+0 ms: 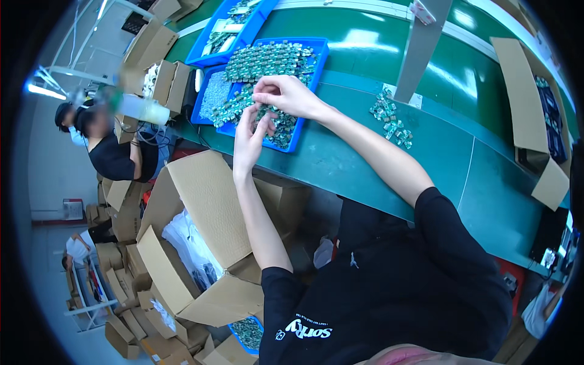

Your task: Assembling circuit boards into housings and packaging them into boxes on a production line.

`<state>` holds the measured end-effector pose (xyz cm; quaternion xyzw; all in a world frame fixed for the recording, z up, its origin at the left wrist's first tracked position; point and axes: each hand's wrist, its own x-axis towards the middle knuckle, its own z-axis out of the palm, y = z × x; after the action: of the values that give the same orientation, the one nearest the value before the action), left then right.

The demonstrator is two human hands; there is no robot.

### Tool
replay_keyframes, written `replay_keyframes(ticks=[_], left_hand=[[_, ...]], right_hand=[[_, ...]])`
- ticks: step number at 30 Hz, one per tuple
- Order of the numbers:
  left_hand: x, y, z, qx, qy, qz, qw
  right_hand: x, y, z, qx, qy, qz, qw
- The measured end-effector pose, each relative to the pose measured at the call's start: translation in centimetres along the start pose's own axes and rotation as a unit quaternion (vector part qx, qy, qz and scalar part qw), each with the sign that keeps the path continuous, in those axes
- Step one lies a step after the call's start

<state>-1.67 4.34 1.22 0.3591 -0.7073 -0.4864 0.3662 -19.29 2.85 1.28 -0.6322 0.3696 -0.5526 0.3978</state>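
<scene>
Both my hands meet over a blue plastic tray [325, 58] of small green circuit boards [267, 61]. My right hand [289, 97] comes in from the right, thumb and fingertips drawn together in a pinch. Just below it is my left hand [250, 137], its fingers curled up toward the right fingertips. Whatever lies between the fingers is too small to make out. Boards are laid in neat rows at the tray's far side and heaped loosely beneath my hands. A compartment at the tray's left holds many small pale blue pieces [215, 94].
Another blue tray [204, 59] adjoins at the back. Loose boards [389, 118] lie on the green table [438, 158] beside a grey post [423, 55]. Cartons stand at far right [514, 91] and lower left [207, 201]. A person [115, 152] is at the left.
</scene>
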Motion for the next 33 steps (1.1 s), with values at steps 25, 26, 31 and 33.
replay_keyframes(ticks=[25, 26, 31, 33], left_hand=[[0.6, -0.3, 0.7, 0.068, 0.04, -0.023, 0.997], [0.7, -0.3, 0.6, 0.073, 0.053, -0.03, 0.995], [0.8, 0.1, 0.8, 0.112, 0.01, -0.004, 0.994], [0.6, 0.4, 0.7, 0.108, 0.003, 0.01, 0.994]], right_hand=[[0.5, 3.2, -2.1, -0.174, 0.14, -0.055, 0.973], [0.5, 2.4, -1.9, -0.149, 0.081, -0.039, 0.985], [0.1, 1.6, -1.5, -0.087, -0.031, -0.013, 0.996], [0.7, 2.5, -1.4, -0.077, -0.045, 0.006, 0.996]])
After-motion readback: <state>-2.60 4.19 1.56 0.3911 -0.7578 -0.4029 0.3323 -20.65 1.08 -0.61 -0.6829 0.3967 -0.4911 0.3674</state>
